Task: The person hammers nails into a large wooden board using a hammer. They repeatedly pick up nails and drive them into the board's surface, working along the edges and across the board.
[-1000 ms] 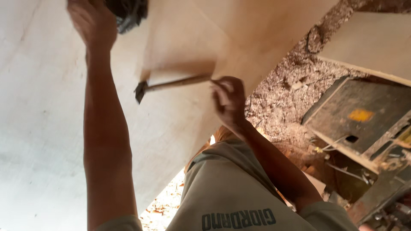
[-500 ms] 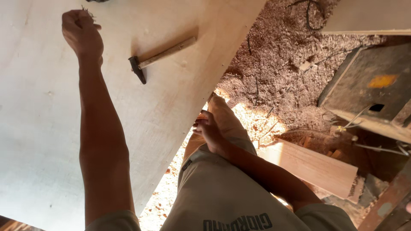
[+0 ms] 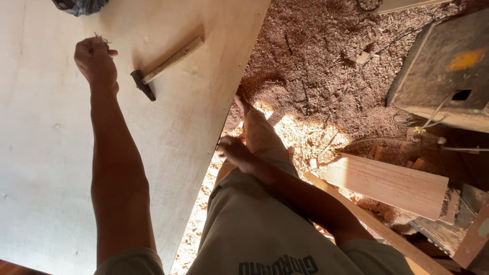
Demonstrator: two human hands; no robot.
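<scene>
There is 1 hammer (image 3: 165, 66) on 1 plywood sheet (image 3: 46, 168), with 2 hands in view: the left hand (image 3: 94, 61) and the right hand (image 3: 237, 153). 1 plank (image 3: 389, 183), 1 dark bag (image 3: 79, 5) and 1 grey machine (image 3: 448, 71) show; the nails (image 3: 102, 38), perhaps several, are too small to count.

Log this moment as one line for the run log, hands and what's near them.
left hand: closed on small nails over plywood sheet | right hand: empty, at sheet edge | hammer: lying on sheet, untouched
</scene>
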